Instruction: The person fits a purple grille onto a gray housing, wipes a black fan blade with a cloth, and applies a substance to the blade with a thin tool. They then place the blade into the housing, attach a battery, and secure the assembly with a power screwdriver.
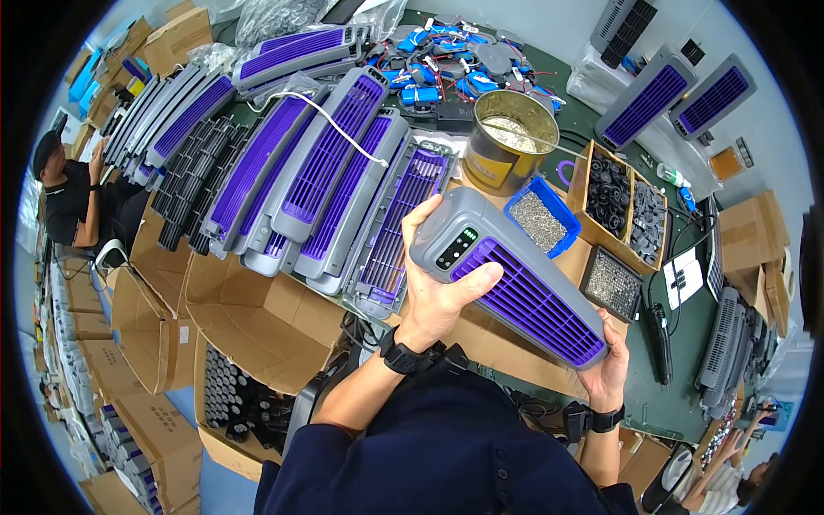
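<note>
Grey slatted unit (525, 292): hands (433, 300) grip both ends, little room showing between edge and blue tray (566, 242).

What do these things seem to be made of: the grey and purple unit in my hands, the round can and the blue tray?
Grey and purple unit: probably moulded plastic, with a satin grey shell, rounded edges and thin grille bars. Round can: likely metal, given its shiny inner wall and thin rim. Blue tray: apparently smooth plastic, evenly coloured; exact type unclear.
</note>
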Action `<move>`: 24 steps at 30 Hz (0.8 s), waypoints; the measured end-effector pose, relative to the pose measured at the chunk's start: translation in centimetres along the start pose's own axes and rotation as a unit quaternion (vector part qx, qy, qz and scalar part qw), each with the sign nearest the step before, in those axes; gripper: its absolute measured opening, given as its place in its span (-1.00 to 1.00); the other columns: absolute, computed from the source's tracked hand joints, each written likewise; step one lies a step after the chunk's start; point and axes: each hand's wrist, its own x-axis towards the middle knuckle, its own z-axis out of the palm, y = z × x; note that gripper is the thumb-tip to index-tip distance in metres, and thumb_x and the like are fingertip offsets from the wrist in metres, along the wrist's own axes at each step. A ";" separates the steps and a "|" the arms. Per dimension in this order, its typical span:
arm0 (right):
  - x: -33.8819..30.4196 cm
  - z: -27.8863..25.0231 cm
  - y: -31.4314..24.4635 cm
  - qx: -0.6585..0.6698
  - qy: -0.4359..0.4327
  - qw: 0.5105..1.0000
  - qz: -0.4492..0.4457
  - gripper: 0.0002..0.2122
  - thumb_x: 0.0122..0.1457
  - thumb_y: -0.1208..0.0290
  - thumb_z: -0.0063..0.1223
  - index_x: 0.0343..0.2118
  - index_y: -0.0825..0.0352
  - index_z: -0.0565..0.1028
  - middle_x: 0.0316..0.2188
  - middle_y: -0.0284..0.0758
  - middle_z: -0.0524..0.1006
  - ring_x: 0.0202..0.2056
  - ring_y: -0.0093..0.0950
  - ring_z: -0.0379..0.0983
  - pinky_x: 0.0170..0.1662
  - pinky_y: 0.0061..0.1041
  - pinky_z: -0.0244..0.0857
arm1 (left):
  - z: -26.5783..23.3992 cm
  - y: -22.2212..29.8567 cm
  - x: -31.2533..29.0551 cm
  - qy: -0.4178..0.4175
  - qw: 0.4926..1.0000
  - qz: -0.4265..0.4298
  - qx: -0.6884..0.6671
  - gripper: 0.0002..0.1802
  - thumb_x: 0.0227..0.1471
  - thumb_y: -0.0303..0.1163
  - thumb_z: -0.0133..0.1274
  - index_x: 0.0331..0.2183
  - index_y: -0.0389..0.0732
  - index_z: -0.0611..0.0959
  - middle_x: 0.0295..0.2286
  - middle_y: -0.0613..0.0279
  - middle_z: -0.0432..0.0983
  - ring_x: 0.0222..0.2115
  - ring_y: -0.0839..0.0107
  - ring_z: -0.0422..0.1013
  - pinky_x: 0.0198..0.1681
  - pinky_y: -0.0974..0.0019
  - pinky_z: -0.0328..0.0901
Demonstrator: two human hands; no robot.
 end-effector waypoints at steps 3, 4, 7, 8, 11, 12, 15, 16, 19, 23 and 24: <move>0.0 -0.1 0.0 -0.001 0.012 1.000 0.002 -0.88 0.25 0.41 -0.08 -0.17 0.19 0.34 -0.21 -0.34 0.47 -0.10 -0.38 0.47 -0.04 -0.30 0.43 | 0.0 0.0 0.0 0.000 1.000 0.001 0.004 0.03 -0.20 -0.43 0.38 0.16 -0.27 0.06 -0.09 0.06 0.37 -0.09 0.35 0.42 0.03 0.26 0.34; -0.1 0.0 -0.1 0.000 0.008 1.000 0.002 -0.87 0.25 0.41 -0.07 -0.17 0.19 0.34 -0.21 -0.35 0.47 -0.10 -0.38 0.47 -0.03 -0.30 0.43 | 0.0 0.0 0.0 -0.001 1.000 0.001 0.009 0.03 -0.21 -0.42 0.38 0.16 -0.27 0.06 -0.09 0.06 0.37 -0.09 0.34 0.42 0.03 0.26 0.34; -0.1 0.1 -0.1 0.001 0.003 1.000 0.000 -0.87 0.24 0.41 -0.07 -0.16 0.19 0.34 -0.20 -0.34 0.48 -0.09 -0.38 0.47 -0.02 -0.29 0.43 | 0.1 0.0 0.0 0.003 1.000 -0.001 0.003 0.03 -0.21 -0.42 0.39 0.16 -0.27 0.06 -0.09 0.05 0.37 -0.10 0.34 0.42 0.02 0.26 0.34; -0.1 0.1 0.0 0.002 0.003 1.000 -0.002 -0.87 0.24 0.41 -0.07 -0.16 0.20 0.34 -0.20 -0.33 0.48 -0.09 -0.38 0.47 -0.02 -0.28 0.43 | 0.1 0.0 0.0 0.002 1.000 -0.001 0.003 0.03 -0.21 -0.42 0.39 0.16 -0.27 0.06 -0.09 0.05 0.37 -0.10 0.34 0.42 0.02 0.26 0.34; 0.1 0.0 -0.3 -0.006 -0.021 1.000 0.014 -0.86 0.24 0.41 -0.07 -0.15 0.21 0.34 -0.20 -0.32 0.49 -0.09 -0.37 0.47 -0.01 -0.27 0.43 | 0.0 -0.1 -0.1 0.003 1.000 0.005 0.003 0.03 -0.21 -0.41 0.39 0.16 -0.27 0.06 -0.09 0.05 0.37 -0.10 0.34 0.42 0.02 0.26 0.34; 0.1 -0.1 -0.3 -0.007 -0.021 1.000 0.014 -0.86 0.24 0.41 -0.07 -0.15 0.21 0.34 -0.20 -0.32 0.49 -0.09 -0.37 0.47 -0.01 -0.27 0.43 | 0.0 -0.1 -0.1 0.002 1.000 0.006 0.002 0.04 -0.21 -0.41 0.39 0.16 -0.27 0.06 -0.09 0.05 0.36 -0.09 0.34 0.42 0.02 0.26 0.34; 0.1 -0.4 -0.2 0.005 -0.017 1.000 0.011 -0.84 0.24 0.40 -0.07 -0.14 0.23 0.34 -0.18 -0.30 0.48 -0.09 -0.36 0.47 -0.01 -0.28 0.43 | 0.0 -0.1 -0.2 0.001 1.000 0.006 0.003 0.04 -0.21 -0.41 0.39 0.16 -0.27 0.06 -0.08 0.05 0.36 -0.09 0.34 0.41 0.02 0.26 0.34; 0.2 -0.6 -0.3 0.002 -0.038 0.999 0.014 -0.82 0.24 0.40 -0.08 -0.11 0.25 0.34 -0.14 -0.33 0.47 -0.05 -0.39 0.44 0.04 -0.30 0.37 | 0.0 -0.1 -0.2 0.001 1.000 0.005 0.006 0.04 -0.22 -0.40 0.39 0.16 -0.27 0.06 -0.08 0.05 0.35 -0.09 0.34 0.41 0.02 0.26 0.35; 0.2 -0.8 -0.3 -0.011 -0.061 0.998 0.012 -0.74 0.25 0.40 -0.09 -0.02 0.30 0.33 -0.08 -0.34 0.46 0.00 -0.43 0.41 0.11 -0.33 0.31 | -0.1 -0.2 -0.2 0.002 1.000 0.007 0.005 0.05 -0.23 -0.39 0.41 0.16 -0.27 0.06 -0.08 0.05 0.35 -0.08 0.34 0.41 0.02 0.26 0.35; 0.3 -2.2 -1.2 -0.176 -0.043 0.983 0.012 -0.48 0.19 0.25 0.07 0.15 0.39 0.25 0.04 -0.27 0.41 0.05 -0.46 0.36 0.17 -0.38 0.21 | -0.1 0.2 -0.3 -0.003 1.000 0.010 0.004 0.06 -0.25 -0.38 0.42 0.15 -0.27 0.07 -0.07 0.05 0.35 -0.08 0.34 0.40 0.03 0.26 0.34; 0.5 -2.2 -1.9 -0.175 -0.043 0.984 0.011 -0.48 0.19 0.25 0.07 0.15 0.39 0.25 0.04 -0.27 0.41 0.05 -0.46 0.36 0.17 -0.38 0.21 | -0.2 0.4 -0.2 -0.012 1.000 0.019 0.010 0.07 -0.26 -0.38 0.42 0.15 -0.27 0.07 -0.07 0.05 0.34 -0.08 0.33 0.40 0.03 0.25 0.34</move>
